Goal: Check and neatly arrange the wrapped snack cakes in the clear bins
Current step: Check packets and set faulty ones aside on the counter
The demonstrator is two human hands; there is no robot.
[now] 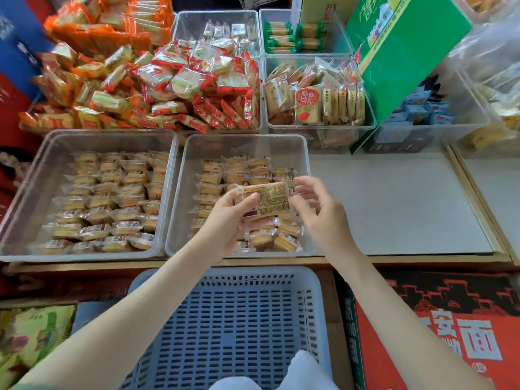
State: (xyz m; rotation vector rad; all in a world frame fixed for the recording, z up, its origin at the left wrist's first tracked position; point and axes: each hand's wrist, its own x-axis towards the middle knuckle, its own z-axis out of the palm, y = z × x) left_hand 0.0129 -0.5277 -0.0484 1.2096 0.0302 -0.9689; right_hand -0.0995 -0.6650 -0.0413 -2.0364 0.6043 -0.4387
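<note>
A wrapped snack cake is held above the right clear bin, its printed label facing up. The left hand grips it at its left end, thumb on top and fingers curled underneath. The right hand is just beside the cake's right end, its fingers spread and loosely bent, holding nothing. Whether its fingertips touch the wrapper cannot be told.

Below the held cake, the right bin holds more of the same cakes. They stand in rough rows at the back and lie more loosely toward the front, and part of the bin floor is bare on the left and at the back. The left clear bin, touching the right bin side by side, is filled with cakes in tidy rows.

To the right of both bins is a bare grey shelf. Behind them are a heap of red-wrapped snacks, a bin of tan packets, a bin with green-wrapped bars and a tilted green box leaning over the bin of tan packets. Orange packets are piled at the far left.

In front of the shelf, under the forearms, sits a blue slotted basket, with a red carton to its right.
</note>
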